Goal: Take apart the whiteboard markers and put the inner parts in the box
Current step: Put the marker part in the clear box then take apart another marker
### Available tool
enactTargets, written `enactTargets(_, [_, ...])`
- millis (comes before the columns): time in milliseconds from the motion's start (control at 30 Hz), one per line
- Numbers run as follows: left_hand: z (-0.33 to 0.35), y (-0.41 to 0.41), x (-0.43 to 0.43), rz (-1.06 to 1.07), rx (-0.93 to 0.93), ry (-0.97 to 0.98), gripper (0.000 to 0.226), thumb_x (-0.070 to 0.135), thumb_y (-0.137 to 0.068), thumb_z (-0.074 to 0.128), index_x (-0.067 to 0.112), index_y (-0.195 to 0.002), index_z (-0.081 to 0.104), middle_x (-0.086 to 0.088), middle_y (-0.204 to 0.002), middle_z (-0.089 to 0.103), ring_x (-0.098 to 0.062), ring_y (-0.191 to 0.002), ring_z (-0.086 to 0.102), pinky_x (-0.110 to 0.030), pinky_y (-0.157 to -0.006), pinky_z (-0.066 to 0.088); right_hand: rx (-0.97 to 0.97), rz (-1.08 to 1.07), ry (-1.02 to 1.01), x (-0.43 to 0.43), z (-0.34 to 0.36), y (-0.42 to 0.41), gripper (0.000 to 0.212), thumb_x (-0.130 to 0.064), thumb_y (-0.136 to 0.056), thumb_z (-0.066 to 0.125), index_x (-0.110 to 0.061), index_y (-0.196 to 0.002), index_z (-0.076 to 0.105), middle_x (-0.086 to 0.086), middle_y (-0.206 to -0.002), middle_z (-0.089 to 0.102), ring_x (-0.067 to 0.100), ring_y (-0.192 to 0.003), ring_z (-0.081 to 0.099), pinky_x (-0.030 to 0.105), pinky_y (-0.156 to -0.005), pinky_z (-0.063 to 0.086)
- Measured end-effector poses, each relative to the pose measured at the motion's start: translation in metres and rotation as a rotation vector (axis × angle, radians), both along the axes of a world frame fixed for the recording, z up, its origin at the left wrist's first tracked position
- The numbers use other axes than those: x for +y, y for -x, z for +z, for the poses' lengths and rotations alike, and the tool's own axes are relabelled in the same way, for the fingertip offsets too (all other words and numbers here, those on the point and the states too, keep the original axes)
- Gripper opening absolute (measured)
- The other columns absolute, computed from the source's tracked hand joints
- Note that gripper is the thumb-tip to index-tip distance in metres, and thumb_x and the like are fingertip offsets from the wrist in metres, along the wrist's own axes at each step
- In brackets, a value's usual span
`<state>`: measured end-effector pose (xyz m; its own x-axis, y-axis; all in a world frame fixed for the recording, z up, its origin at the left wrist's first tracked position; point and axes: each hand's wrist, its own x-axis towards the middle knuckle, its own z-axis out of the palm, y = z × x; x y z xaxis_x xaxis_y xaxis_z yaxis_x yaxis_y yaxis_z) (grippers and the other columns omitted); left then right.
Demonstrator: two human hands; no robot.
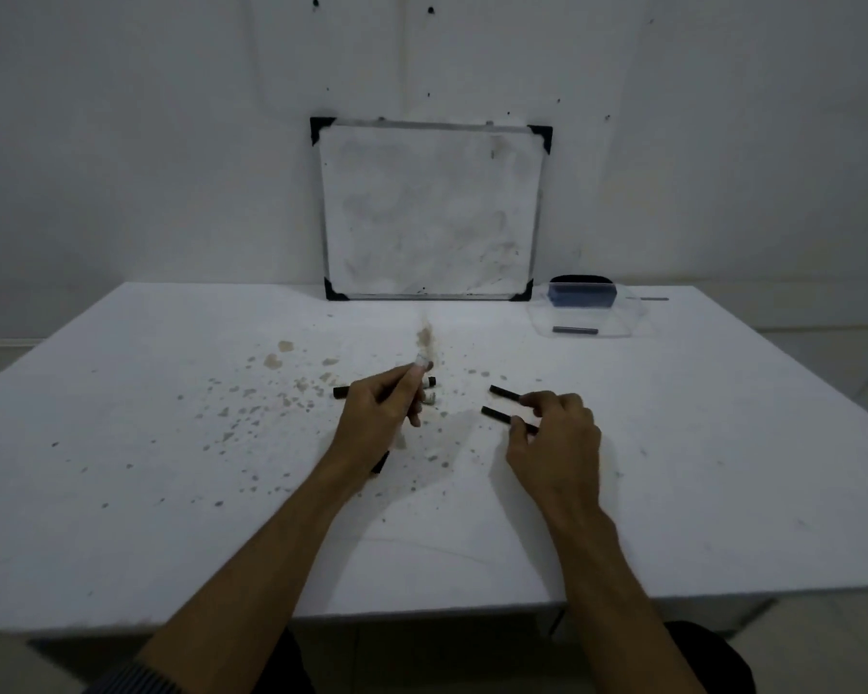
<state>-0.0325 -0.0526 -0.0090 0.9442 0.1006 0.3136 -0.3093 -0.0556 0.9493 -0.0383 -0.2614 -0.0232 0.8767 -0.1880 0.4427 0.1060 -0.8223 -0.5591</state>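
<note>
Stained white table [672, 443]; left hand [377, 418] grips pale marker barrel [418, 369].

The table [672, 443] is showing white, speckled with grey-brown stains. Black sticks [503, 392] are lying on it. Behind the table, the whiteboard [429, 212] is showing smudged white with black corners, and beside it the clear box [592, 318] is holding something dark blue.

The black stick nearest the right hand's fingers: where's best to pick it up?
Probably by its near end, from above. The black stick lies flat on the table, slanting away to the left, and the right hand already hovers over that end, fingertips spread.
</note>
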Motion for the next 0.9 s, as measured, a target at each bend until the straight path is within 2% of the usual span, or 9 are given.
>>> enactTargets(100, [-0.004, -0.003, 0.001, -0.016, 0.051, -0.062, 0.038, 0.027, -0.108, 0.058, 0.024, -0.076, 0.077, 0.006, -0.062, 0.063, -0.019, -0.058, 0.057, -0.023, -0.063, 0.052, 0.089, -0.067, -0.002, -0.003, -0.003, -0.001, 0.032, -0.021, -0.09, 0.068, -0.009, -0.12, 0.069, 0.015, -0.115, 0.06, 0.033, -0.108, 0.056, 0.043, -0.095, 0.046])
enactTargets(167, [-0.005, -0.005, 0.004, -0.035, 0.063, -0.08, 0.045, 0.033, -0.108, 0.058, 0.008, -0.074, 0.072, -0.001, -0.062, 0.061, -0.021, -0.055, 0.056, -0.025, -0.065, 0.051, 0.127, -0.082, 0.013, -0.004, -0.004, -0.001, 0.028, -0.024, -0.091, 0.066, -0.012, -0.116, 0.071, 0.014, -0.114, 0.059, 0.032, -0.109, 0.055, 0.041, -0.095, 0.045])
enactTargets(300, [-0.006, -0.005, 0.006, -0.088, 0.08, -0.051, 0.05, 0.047, -0.1, 0.063, 0.003, -0.077, 0.072, -0.011, -0.061, 0.052, -0.024, -0.055, 0.047, -0.029, -0.052, 0.042, 0.108, -0.033, -0.005, -0.001, -0.004, 0.0, 0.018, -0.027, -0.092, 0.067, -0.018, -0.106, 0.073, 0.01, -0.109, 0.061, 0.028, -0.103, 0.058, 0.038, -0.089, 0.048])
enactTargets(467, [-0.002, -0.012, 0.012, -0.082, 0.089, 0.048, 0.032, 0.015, -0.108, 0.057, -0.004, -0.093, 0.077, 0.0, -0.064, 0.064, -0.015, -0.055, 0.05, -0.022, -0.051, 0.042, 0.125, 0.239, -0.473, 0.002, 0.01, -0.009, 0.012, -0.032, -0.094, 0.07, -0.028, -0.104, 0.073, -0.018, -0.094, 0.072, -0.005, -0.079, 0.066, 0.005, -0.061, 0.044])
enactTargets(567, [0.011, -0.02, 0.02, -0.088, 0.151, 0.032, 0.028, 0.011, -0.108, 0.055, -0.001, -0.098, 0.078, 0.001, -0.07, 0.07, -0.014, -0.058, 0.053, -0.022, -0.054, 0.043, 0.188, 0.37, -0.759, 0.004, 0.031, -0.024, 0.011, -0.027, -0.091, 0.075, -0.031, -0.101, 0.076, -0.01, -0.093, 0.077, 0.004, -0.089, 0.071, 0.018, -0.072, 0.054])
enactTargets(633, [0.02, -0.029, 0.027, -0.068, 0.157, -0.094, 0.031, 0.019, -0.108, 0.057, -0.002, -0.098, 0.077, -0.005, -0.072, 0.065, -0.016, -0.06, 0.053, -0.025, -0.057, 0.043, 0.262, 0.458, -0.977, 0.006, 0.048, -0.041, 0.009, -0.026, -0.089, 0.078, -0.029, -0.097, 0.079, -0.005, -0.095, 0.079, 0.014, -0.091, 0.071, 0.03, -0.081, 0.06])
enactTargets(700, [0.027, -0.038, 0.033, -0.043, 0.113, -0.213, 0.029, 0.024, -0.108, 0.058, 0.007, -0.093, 0.076, 0.004, -0.063, 0.061, -0.01, -0.053, 0.051, -0.019, -0.054, 0.044, 0.307, 0.501, -1.073, 0.008, 0.059, -0.055, 0.013, -0.034, -0.086, 0.079, -0.029, -0.098, 0.08, -0.007, -0.097, 0.079, 0.014, -0.091, 0.069, 0.035, -0.087, 0.058])
enactTargets(800, [0.02, -0.042, 0.037, -0.039, 0.08, -0.168, 0.019, 0.022, -0.108, 0.059, 0.012, -0.112, 0.075, 0.014, -0.071, 0.072, -0.006, -0.05, 0.057, -0.016, -0.053, 0.048, 0.313, 0.52, -1.119, 0.022, 0.049, -0.068, 0.024, -0.037, -0.086, 0.079, -0.025, -0.107, 0.079, 0.0, -0.105, 0.078, 0.015, -0.09, 0.068, 0.032, -0.079, 0.057])
enactTargets(900, [-0.002, -0.036, 0.038, -0.049, 0.081, -0.113, 0.021, 0.027, -0.105, 0.065, 0.022, -0.122, 0.075, 0.004, -0.095, 0.082, -0.014, -0.055, 0.063, -0.025, -0.052, 0.053, 0.227, 0.479, -1.18, 0.032, 0.032, -0.069, 0.028, -0.035, -0.084, 0.082, -0.024, -0.109, 0.078, 0.007, -0.104, 0.079, 0.016, -0.079, 0.064, 0.03, -0.069, 0.053])
